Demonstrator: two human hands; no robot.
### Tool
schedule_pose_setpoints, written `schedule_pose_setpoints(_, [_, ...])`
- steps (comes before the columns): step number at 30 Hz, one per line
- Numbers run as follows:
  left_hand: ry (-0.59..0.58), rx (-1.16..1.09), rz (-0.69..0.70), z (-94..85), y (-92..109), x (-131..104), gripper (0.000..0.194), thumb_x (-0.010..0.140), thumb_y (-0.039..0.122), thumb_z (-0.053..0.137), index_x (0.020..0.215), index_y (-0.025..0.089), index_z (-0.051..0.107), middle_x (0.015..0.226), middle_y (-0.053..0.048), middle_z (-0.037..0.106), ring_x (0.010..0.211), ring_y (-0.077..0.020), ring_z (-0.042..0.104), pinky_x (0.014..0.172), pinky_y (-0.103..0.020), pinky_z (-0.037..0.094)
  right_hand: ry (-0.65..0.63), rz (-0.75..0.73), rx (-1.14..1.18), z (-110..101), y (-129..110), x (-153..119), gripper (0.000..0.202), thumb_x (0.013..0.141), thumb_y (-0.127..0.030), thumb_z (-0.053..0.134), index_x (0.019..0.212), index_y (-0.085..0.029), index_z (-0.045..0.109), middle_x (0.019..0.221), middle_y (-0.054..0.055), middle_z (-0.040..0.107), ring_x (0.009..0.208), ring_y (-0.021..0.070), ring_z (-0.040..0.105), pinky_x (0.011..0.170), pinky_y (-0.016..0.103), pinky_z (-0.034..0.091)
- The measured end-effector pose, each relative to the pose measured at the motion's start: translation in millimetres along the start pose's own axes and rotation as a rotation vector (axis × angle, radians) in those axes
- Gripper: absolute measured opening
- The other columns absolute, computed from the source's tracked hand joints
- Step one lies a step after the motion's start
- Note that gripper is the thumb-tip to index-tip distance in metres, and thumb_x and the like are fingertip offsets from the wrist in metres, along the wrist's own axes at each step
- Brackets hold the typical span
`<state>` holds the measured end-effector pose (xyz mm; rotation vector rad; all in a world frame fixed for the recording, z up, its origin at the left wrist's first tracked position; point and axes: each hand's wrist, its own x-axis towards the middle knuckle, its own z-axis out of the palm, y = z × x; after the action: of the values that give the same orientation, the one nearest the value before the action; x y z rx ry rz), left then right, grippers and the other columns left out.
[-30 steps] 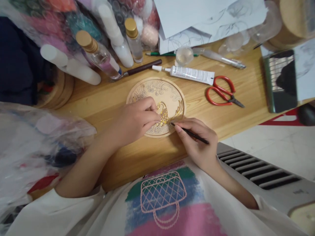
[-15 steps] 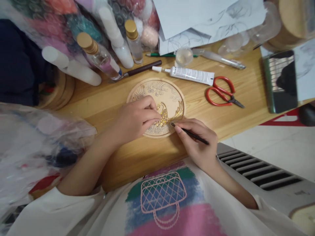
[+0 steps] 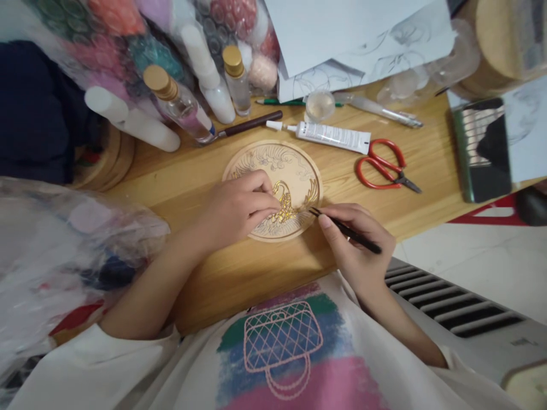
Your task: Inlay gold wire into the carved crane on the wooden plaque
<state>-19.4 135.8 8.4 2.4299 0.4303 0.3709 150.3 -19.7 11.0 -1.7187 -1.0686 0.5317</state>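
Note:
A round wooden plaque (image 3: 260, 149) with a raised rim lies on the table, printed with fine swirling line drawings. Gold wire (image 3: 286, 209) on it outlines a long-necked bird with a feathered body and wing. My left hand (image 3: 239, 205) rests over the plaque's left part, thumb and fingers pinched together at the bird's body; what they pinch is too small to see. Black tweezers (image 3: 359, 236) are held in my right hand (image 3: 363, 245) just off the plaque's lower right edge. Their tips point at the plaque beside the gold wing.
Behind the plaque lie a dark-handled tool (image 3: 252, 123), a glue tube (image 3: 333, 136), a small clear cup (image 3: 319, 106) and red-handled scissors (image 3: 387, 165). Bottles (image 3: 182, 111) stand back left, sketched papers (image 3: 363, 40) at the back. A phone (image 3: 485, 151) lies right, plastic wrapping (image 3: 77, 228) left.
My right hand has drawn the tweezers a little to the right, away from the bird's body. The left hand keeps its place on the plaque. The camera view has shifted slightly.

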Motion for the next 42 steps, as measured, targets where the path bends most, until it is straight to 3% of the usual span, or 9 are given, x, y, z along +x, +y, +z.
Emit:
schedule_pose_setpoints(5, [-0.001, -0.038, 0.001, 1.5, -1, 0, 0.023, 0.098, 0.021, 0.054, 0.086, 0.017, 0.073, 0.089, -0.004, 0.063, 0.079, -0.0143, 0.06, 0.068, -0.026, 0.045, 0.074, -0.129, -0.168, -9, 21, 9, 0.018, 0.085, -0.017, 0.069, 0.101, -0.024, 0.071, 0.089, 0.0, 0.074, 0.078, 0.0141, 0.068, 0.071, 0.028, 0.056])
schedule_pose_setpoints(9, [-0.019, -0.065, -0.024, 2.1, -1, -2, 0.022, 0.098, 0.021, 0.054, 0.088, 0.017, 0.073, 0.091, -0.004, 0.063, 0.081, -0.0146, 0.061, 0.071, -0.027, 0.046, -0.02, -0.359, -0.512, -18, 37, 20, 0.025, 0.088, -0.011, 0.059, 0.105, -0.025, 0.071, 0.094, 0.004, 0.071, 0.086, 0.0187, 0.067, 0.073, 0.033, 0.055])
schedule_pose_setpoints(13, [-0.018, -0.063, -0.026, 1.7, -1, -2, 0.022, 0.098, 0.021, 0.053, 0.089, 0.017, 0.073, 0.091, -0.004, 0.062, 0.082, -0.0152, 0.061, 0.072, -0.027, 0.046, -0.067, -0.43, -0.621, -24, 41, 34, 0.036, 0.091, -0.009, 0.044, 0.106, -0.026, 0.072, 0.104, 0.008, 0.067, 0.091, 0.0215, 0.065, 0.078, 0.039, 0.054])
schedule_pose_setpoints(19, [-0.019, -0.057, -0.023, 1.2, -2, -2, 0.024, 0.098, 0.021, 0.051, 0.087, 0.017, 0.073, 0.091, -0.005, 0.062, 0.082, -0.0155, 0.06, 0.072, -0.028, 0.046, 0.121, -0.236, -0.844, -45, 42, 66, 0.032, 0.088, -0.023, 0.056, 0.115, -0.015, 0.069, 0.112, 0.019, 0.065, 0.106, 0.0334, 0.06, 0.093, 0.052, 0.048])
schedule_pose_setpoints(22, [-0.022, -0.059, -0.031, 1.8, -3, -2, 0.025, 0.099, 0.022, 0.05, 0.088, 0.018, 0.073, 0.091, -0.005, 0.061, 0.082, -0.0156, 0.06, 0.071, -0.028, 0.046, 0.079, -0.144, -0.904, -56, 50, 82, 0.039, 0.084, -0.027, 0.056, 0.118, -0.012, 0.066, 0.116, 0.02, 0.064, 0.109, 0.0354, 0.059, 0.096, 0.054, 0.046])
schedule_pose_setpoints(25, [-0.04, -0.055, -0.043, 2.3, -2, -2, 0.027, 0.099, 0.023, 0.049, 0.089, 0.019, 0.073, 0.091, -0.005, 0.062, 0.082, -0.0158, 0.06, 0.071, -0.029, 0.046, 0.003, -0.085, -0.889, -60, 54, 90, 0.034, 0.083, -0.027, 0.055, 0.113, -0.016, 0.067, 0.109, 0.016, 0.065, 0.105, 0.0332, 0.059, 0.094, 0.053, 0.047])
schedule_pose_setpoints(29, [-0.04, -0.075, -0.046, 2.0, -2, -1, 0.027, 0.099, 0.023, 0.048, 0.091, 0.019, 0.073, 0.092, -0.005, 0.062, 0.083, -0.016, 0.06, 0.073, -0.029, 0.047, 0.029, -0.154, -0.856, -60, 49, 92, 0.028, 0.084, -0.034, 0.058, 0.104, -0.019, 0.07, 0.107, 0.015, 0.06, 0.106, 0.0312, 0.058, 0.097, 0.052, 0.045])
schedule_pose_setpoints(36, [-0.045, -0.058, -0.052, 1.7, -2, -1, 0.027, 0.098, 0.023, 0.049, 0.088, 0.018, 0.073, 0.091, -0.005, 0.062, 0.083, -0.0162, 0.06, 0.072, -0.029, 0.047, -0.15, -0.137, -0.894, -59, 43, 97, 0.033, 0.072, -0.022, 0.059, 0.101, -0.018, 0.073, 0.093, 0.013, 0.068, 0.085, 0.0296, 0.059, 0.081, 0.047, 0.05])
schedule_pose_setpoints(42, [-0.039, -0.062, -0.054, 1.6, -1, -1, 0.025, 0.098, 0.022, 0.05, 0.087, 0.02, 0.073, 0.091, -0.005, 0.063, 0.082, -0.0161, 0.06, 0.072, -0.029, 0.047, -0.187, -0.125, -0.977, -60, 27, 101, 0.008, 0.065, -0.019, 0.065, 0.072, -0.02, 0.064, 0.073, 0.008, 0.061, 0.07, 0.0247, 0.054, 0.062, 0.038, 0.041])
